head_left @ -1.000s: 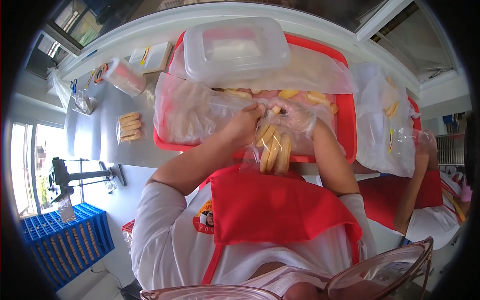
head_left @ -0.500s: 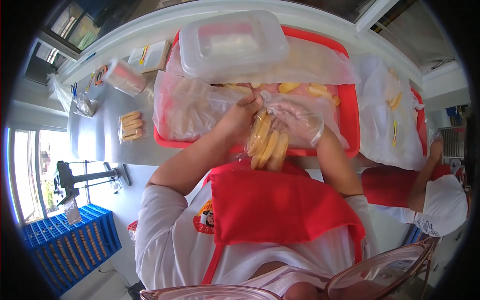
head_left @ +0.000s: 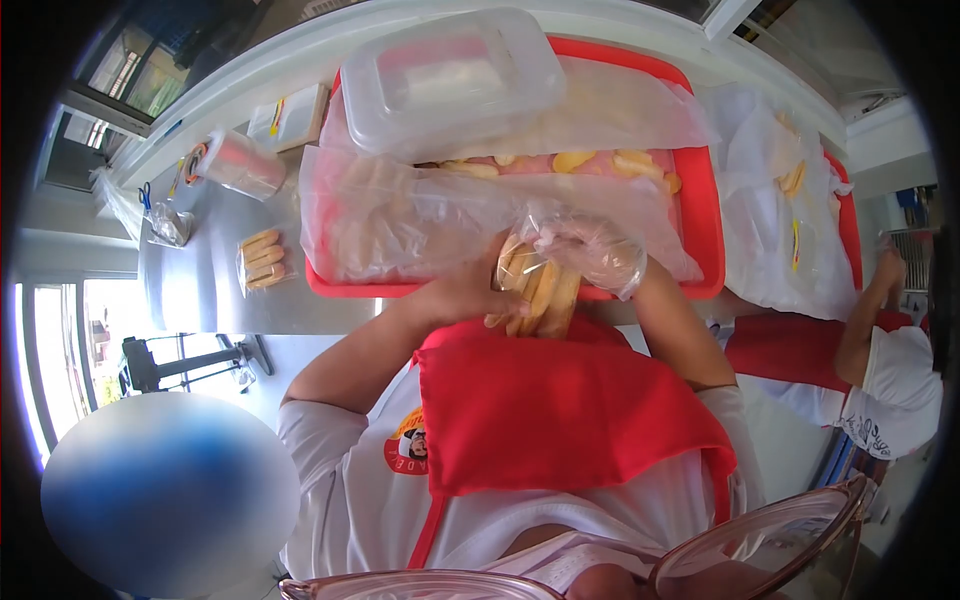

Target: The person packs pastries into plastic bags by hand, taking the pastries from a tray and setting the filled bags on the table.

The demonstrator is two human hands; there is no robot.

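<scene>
In front of the red apron hangs a clear bag of finger-shaped biscuits point(head_left: 545, 298), at the near edge of a red tray point(head_left: 706, 215). My left hand point(head_left: 468, 292), bare, is wrapped round the left side of the bag, with its fingers over the biscuits. My right hand point(head_left: 590, 245) wears a clear plastic glove and closes on the top of the same bag. Loose biscuits point(head_left: 573, 161) show in the tray between two translucent plastic sheets point(head_left: 370, 225). A translucent lidded container point(head_left: 455, 80) rests on the tray's far side.
On the metal table point(head_left: 205, 285) at left are a packed biscuit bag point(head_left: 263, 262), a plastic roll point(head_left: 243, 165), tape, scissors point(head_left: 145, 195) and a white stack point(head_left: 285, 118). A co-worker point(head_left: 880, 375) stands at right beside another plastic-covered red tray point(head_left: 845, 225).
My left hand has moved down from the bag's top to its side. My right hand has stayed near the top, slightly lower. The co-worker's arm has shifted at right.
</scene>
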